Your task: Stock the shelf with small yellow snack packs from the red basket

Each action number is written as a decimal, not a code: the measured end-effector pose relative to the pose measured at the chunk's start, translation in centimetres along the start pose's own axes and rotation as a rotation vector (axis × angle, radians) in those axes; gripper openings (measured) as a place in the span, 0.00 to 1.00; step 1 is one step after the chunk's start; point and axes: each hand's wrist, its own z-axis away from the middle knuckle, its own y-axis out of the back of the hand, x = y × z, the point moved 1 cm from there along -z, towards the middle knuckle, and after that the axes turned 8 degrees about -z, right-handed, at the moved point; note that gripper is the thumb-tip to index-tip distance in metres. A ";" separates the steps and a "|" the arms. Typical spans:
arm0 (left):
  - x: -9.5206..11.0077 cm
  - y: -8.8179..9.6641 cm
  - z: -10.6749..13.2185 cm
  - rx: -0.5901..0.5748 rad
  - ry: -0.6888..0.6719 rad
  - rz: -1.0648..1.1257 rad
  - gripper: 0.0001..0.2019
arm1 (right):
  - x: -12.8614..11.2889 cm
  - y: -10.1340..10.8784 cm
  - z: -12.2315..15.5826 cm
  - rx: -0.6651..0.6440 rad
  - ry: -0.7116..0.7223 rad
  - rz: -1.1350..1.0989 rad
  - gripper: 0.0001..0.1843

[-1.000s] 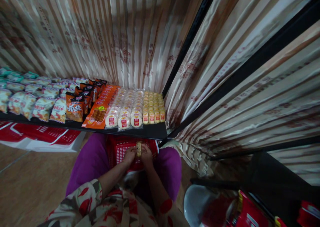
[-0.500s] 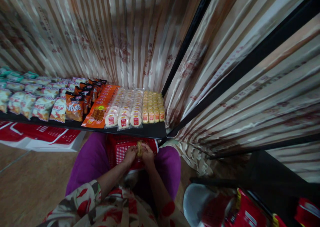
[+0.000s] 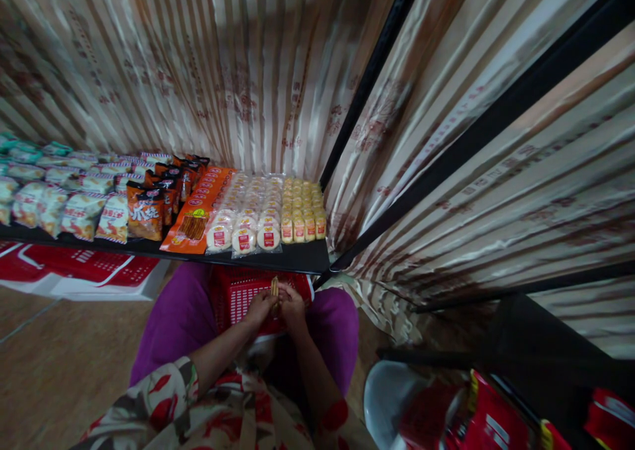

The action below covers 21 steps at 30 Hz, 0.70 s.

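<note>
Between my hands is a small yellow-gold wrapped snack packet (image 3: 274, 287), held over a red plastic basket (image 3: 243, 298) at my lap. My left hand (image 3: 260, 306) grips the packet's left side, and my right hand (image 3: 292, 303) pinches it from the right. Fingers of both hands are closed around it, and part of the packet is hidden by them. Just beyond, on a black shelf (image 3: 297, 258), stand rows of small yellow packets (image 3: 303, 228) and round white wrapped cakes (image 3: 244, 239).
Left along the shelf lie an orange snack bag (image 3: 188, 228), brown-orange bags (image 3: 145, 210) and white bags (image 3: 82, 212). Red baskets (image 3: 99, 268) sit below. A curtain (image 3: 258, 73) hangs behind, with black poles (image 3: 372, 86). Red packages (image 3: 491, 410) and a grey-white bowl-like container (image 3: 384, 397) are lower right.
The packet has turned between my fingers and now shows a narrower side, its upper end tipped slightly left. Both hands stay over the basket. The view has shifted very slightly.
</note>
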 end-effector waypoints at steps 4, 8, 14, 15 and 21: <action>-0.2 0.1 0.3 -0.071 0.007 0.031 0.08 | 0.1 0.0 0.0 -0.003 0.017 0.039 0.17; -0.2 0.3 0.4 -0.096 0.016 -0.024 0.06 | 0.2 0.1 0.1 -0.003 0.042 0.085 0.18; 0.4 0.8 0.7 -0.168 0.050 -0.037 0.04 | -0.3 0.4 0.2 -0.032 0.087 0.153 0.17; 0.5 1.0 0.8 -0.182 0.052 -0.034 0.04 | -0.4 0.5 0.2 -0.034 0.095 0.164 0.17; 0.8 1.9 0.7 -0.220 0.078 -0.019 0.03 | -1.3 0.7 0.3 -0.029 0.132 0.213 0.16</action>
